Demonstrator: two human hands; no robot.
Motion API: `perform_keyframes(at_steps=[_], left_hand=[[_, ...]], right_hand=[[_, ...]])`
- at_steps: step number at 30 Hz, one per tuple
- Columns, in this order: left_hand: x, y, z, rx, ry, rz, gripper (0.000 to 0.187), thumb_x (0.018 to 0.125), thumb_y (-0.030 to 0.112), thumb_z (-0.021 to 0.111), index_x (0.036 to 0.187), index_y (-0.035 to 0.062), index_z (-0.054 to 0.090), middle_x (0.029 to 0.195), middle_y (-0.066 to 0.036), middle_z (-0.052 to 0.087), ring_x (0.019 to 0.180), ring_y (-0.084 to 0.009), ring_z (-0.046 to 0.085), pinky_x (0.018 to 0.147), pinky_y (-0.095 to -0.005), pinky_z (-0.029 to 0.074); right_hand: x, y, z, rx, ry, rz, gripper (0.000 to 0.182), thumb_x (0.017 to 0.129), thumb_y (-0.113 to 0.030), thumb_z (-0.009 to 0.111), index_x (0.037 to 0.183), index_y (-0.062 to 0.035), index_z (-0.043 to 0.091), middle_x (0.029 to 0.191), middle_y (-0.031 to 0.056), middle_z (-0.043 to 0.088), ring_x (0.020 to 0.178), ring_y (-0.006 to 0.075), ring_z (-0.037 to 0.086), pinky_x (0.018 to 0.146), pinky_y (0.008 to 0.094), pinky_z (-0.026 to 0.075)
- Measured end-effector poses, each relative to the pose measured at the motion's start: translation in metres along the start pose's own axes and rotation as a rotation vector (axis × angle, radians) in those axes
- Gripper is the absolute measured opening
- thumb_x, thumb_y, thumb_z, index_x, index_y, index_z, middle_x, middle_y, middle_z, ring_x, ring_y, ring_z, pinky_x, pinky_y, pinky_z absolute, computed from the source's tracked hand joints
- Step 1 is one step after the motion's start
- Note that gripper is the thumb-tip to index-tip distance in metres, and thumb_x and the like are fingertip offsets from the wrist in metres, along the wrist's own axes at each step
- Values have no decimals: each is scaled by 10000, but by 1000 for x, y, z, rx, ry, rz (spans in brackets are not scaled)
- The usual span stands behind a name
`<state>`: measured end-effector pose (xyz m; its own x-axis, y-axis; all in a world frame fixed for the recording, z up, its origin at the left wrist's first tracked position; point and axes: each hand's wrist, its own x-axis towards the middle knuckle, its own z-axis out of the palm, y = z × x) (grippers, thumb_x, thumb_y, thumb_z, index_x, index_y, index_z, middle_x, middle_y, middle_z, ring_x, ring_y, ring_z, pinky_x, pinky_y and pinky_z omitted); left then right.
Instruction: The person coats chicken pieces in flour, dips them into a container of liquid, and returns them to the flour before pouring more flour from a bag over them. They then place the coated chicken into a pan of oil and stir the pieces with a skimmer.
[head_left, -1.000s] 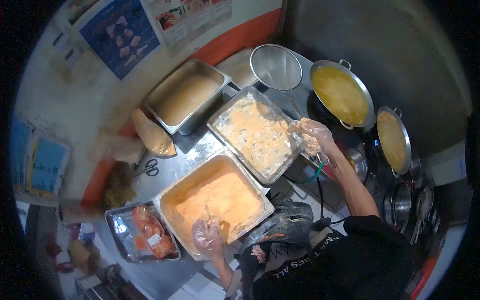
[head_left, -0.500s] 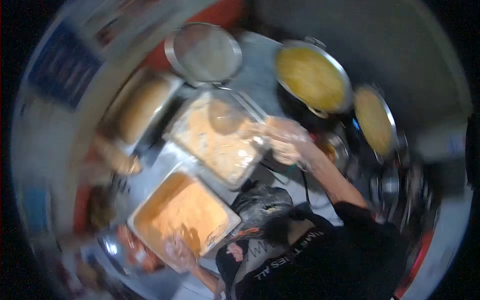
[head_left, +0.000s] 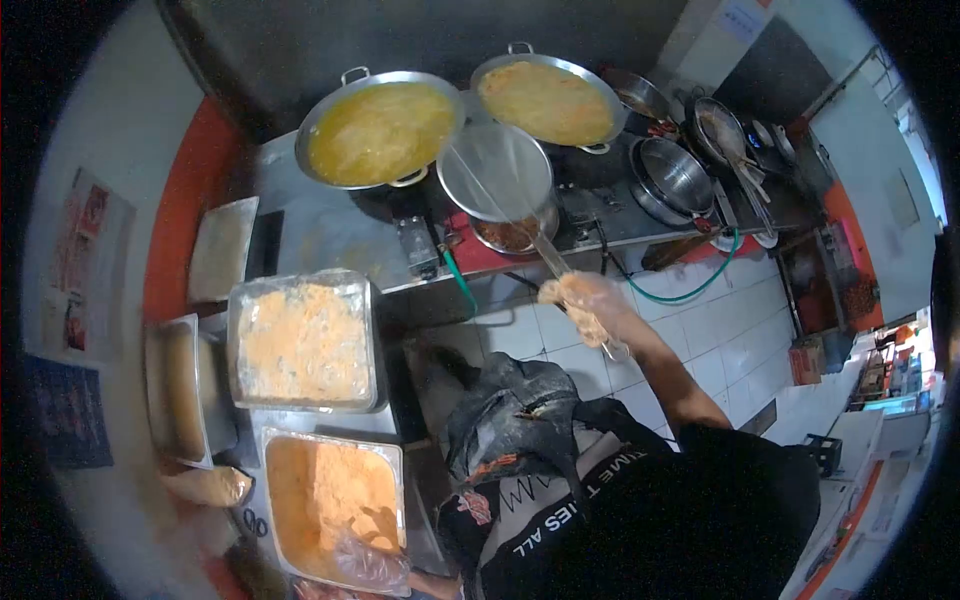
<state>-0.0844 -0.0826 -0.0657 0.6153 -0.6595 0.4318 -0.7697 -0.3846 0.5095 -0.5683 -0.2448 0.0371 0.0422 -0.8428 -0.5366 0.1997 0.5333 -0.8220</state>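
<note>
My right hand [head_left: 597,308], in a clear plastic glove with orange-tinted coating on the fingers, is closed round the long handle of a mesh strainer [head_left: 497,172]. The strainer's round mesh overlaps a pot [head_left: 518,236] with brown contents, just in front of two wide pans of oil. At the lower left, my left hand [head_left: 372,562], also gloved, is over the near end of a deep metal tray [head_left: 398,470] of orange-tinted flour. Its fingers look loose and apart, with their shadow on the flour.
The left oil pan [head_left: 385,130] and right oil pan [head_left: 548,100] stand on the metal bench. A second flour tray [head_left: 372,345] sits beyond the near one, beside a deep container [head_left: 190,390]. Metal bowls [head_left: 675,175] are at right; a green hose [head_left: 690,297] hangs below.
My view has turned toward the oil pans and sharpened. The strainer, previously beyond the far flour tray, is now over the pot. My left hand stays at the near flour tray.
</note>
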Motion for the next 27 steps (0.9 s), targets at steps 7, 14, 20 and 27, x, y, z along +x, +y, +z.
perform_keyframes(at_steps=[7, 14, 20, 27], left_hand=[[4, 56, 10, 28, 98, 132, 668, 875, 296, 685, 1418, 35, 397, 1256, -178, 600, 1120, -301, 600, 1038, -445, 415], [2, 111, 21, 183, 267, 241, 745, 864, 352, 699, 1448, 55, 344, 1303, -173, 579, 1159, -304, 588, 1083, -467, 373], [14, 145, 24, 330, 410, 369, 814, 854, 400, 712, 1474, 73, 299, 1343, -169, 561, 1192, -306, 578, 1121, -486, 336], [39, 163, 26, 409, 553, 534, 894, 843, 457, 726, 1504, 93, 246, 1389, -165, 540, 1231, -309, 567, 1166, -508, 294]], right_hand=[[88, 103, -99, -141, 276, -19, 196, 928, -221, 635, 1051, -81, 697, 800, -12, 650, 624, 89, 580, 500, 254, 452], [182, 96, -183, -81, 69, 162, 226, 930, -269, 636, 1092, -120, 688, 833, -3, 673, 664, 84, 602, 531, 254, 468], [179, 92, -237, -797, 143, -108, 456, 963, -450, 576, 1187, -64, 671, 1050, 66, 733, 921, 229, 668, 842, 364, 539], [148, 46, -237, -1026, 561, -550, 336, 927, -381, 494, 827, -69, 569, 792, 166, 603, 832, 324, 606, 782, 466, 464]])
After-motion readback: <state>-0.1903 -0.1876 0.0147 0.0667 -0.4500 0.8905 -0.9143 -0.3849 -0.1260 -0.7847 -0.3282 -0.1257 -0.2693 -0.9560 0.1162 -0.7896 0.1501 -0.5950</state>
